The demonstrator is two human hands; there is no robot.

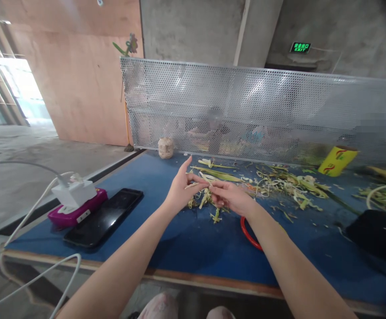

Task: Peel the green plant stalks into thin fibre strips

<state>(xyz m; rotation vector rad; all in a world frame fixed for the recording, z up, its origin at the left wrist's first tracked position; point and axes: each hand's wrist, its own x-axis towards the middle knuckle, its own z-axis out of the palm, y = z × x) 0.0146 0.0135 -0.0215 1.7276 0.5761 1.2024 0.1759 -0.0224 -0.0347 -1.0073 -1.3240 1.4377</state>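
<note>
My left hand (pixel 183 189) and my right hand (pixel 231 196) meet above the middle of the blue table, fingertips almost touching. Both pinch a thin pale plant strip (pixel 206 178); its ends are hard to make out. The left thumb points up, away from the pinch. Under and beside the fingers lie curled yellow-green plant scraps (pixel 216 215). Just behind them is a long green leaf strip (pixel 221 175). A red ring-shaped thing (pixel 248 235) lies partly hidden behind my right forearm.
A black phone (pixel 104 218) lies left, by a magenta power strip (pixel 76 210) with a white plug (pixel 74 193). Behind are a whitish roll (pixel 165 147), a perforated metal screen (pixel 193 97) and a yellow tube (pixel 338 161). More scraps (pixel 289 186) and a dark object (pixel 377 235) are right.
</note>
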